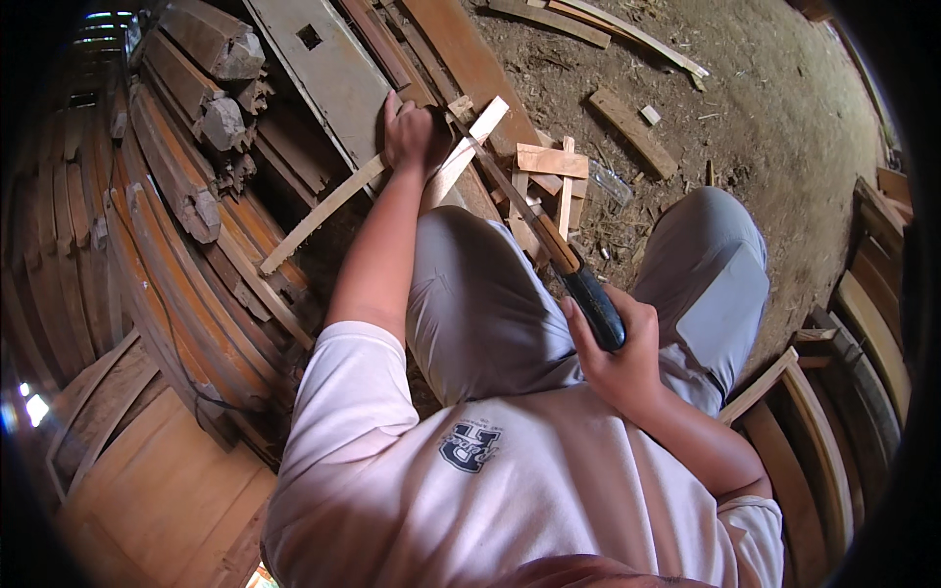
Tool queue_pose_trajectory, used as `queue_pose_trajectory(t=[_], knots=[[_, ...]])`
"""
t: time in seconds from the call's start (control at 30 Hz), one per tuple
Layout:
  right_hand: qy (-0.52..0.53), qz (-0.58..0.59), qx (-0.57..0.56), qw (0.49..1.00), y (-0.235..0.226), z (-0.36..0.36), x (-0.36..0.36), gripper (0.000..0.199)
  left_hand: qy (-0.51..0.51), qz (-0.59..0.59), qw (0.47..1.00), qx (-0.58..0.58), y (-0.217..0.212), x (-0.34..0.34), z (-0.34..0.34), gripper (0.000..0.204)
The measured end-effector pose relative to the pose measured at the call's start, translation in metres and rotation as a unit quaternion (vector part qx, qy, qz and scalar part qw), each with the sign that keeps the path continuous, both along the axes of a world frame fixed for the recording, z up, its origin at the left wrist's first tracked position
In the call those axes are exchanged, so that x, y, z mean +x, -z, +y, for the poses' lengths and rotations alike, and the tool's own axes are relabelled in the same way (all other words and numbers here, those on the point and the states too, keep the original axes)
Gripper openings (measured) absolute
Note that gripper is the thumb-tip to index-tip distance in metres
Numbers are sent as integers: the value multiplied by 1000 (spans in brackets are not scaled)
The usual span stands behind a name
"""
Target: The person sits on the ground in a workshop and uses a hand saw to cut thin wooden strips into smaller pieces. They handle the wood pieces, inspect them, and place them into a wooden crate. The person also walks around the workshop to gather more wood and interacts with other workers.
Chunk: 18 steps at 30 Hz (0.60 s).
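My right hand (pixel 627 345) is closed around the black grip of a long-bladed hand tool (pixel 562 247), which has a brown wooden section ahead of the grip. Its narrow blade slants up and left, and its far end reaches the wood by my left hand; whether the edge has teeth is too small to tell. My left hand (pixel 414 137) is closed over a thin wooden strip (pixel 328 214) lying across a long brown plank (pixel 461 49). Beside that hand a wider pale strip (pixel 482 125) lies at a slant, its lower end near my left knee. The left fingertips are partly hidden.
Stacked curved timbers (pixel 167 245) fill the left side. A grey board (pixel 323 69) with a square hole lies beyond my left hand. Small nailed wood pieces (pixel 551 162), a clear plastic bottle (pixel 613 184) and a short plank (pixel 632 130) lie on the dirt floor. More frames (pixel 818 441) stand at right.
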State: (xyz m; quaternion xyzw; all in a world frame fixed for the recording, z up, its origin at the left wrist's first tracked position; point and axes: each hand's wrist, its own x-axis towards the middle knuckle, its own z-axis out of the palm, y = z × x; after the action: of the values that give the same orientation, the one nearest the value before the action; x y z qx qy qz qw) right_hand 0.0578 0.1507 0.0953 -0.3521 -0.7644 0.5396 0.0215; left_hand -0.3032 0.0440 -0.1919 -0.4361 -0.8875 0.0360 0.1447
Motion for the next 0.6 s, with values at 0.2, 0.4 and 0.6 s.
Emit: queue_pose_trajectory(t=[0.2,0.4,0.6], knots=[[16,0,14,1000,-3,5,3,25,-13,-28,999,-18,-1,4,12,32],[7,1,15,1000,-1,-3,3,26,-10,-55,998,-8,16,-2,10,36],[7,-14,13,1000,-9,1,17,27,-1,-59,997,46,20,-3,9,34]])
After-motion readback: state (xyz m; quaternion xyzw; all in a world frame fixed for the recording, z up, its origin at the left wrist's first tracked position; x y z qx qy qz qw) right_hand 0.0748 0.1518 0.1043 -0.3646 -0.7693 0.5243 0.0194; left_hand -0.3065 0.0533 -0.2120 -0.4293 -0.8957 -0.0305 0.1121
